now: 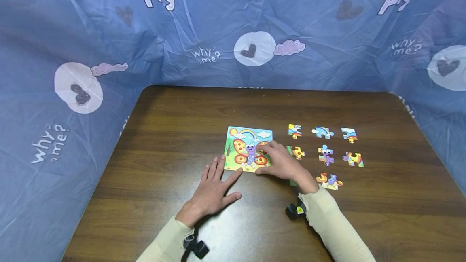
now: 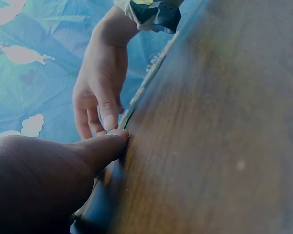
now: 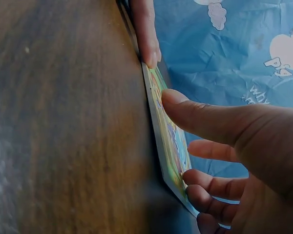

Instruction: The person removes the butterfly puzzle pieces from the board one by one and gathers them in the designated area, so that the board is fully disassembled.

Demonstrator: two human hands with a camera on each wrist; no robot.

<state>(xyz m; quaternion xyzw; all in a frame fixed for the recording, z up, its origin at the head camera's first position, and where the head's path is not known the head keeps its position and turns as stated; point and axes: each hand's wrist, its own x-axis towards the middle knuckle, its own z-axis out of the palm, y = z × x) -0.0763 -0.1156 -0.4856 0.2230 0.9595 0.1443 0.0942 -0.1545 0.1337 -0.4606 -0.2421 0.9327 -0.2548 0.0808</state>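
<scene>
Wooden table (image 1: 174, 132) under puzzle board (image 1: 240, 144), loose pieces (image 1: 326, 155)

Bare table (image 1: 174, 132) lies open left of the puzzle board (image 1: 248, 148); loose pieces (image 1: 326, 155) seemingly crowd its right.

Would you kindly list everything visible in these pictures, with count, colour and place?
Puzzle board: one, multicoloured butterfly picture, table centre.
Loose puzzle pieces: seven clearly seen, multicoloured, in rows right of the board; a green bit shows partly hidden under the right hand.
Table: one, dark brown wood.
Backdrop cloth: blue, printed with hearts, clouds and words, around the table.
Wrist cameras: two, black, one at each cuff.
Sleeves: two, pale yellow.
Left hand: flat on the table, fingers touching the board's lower edge.
Right hand: resting on the board's right side.
</scene>
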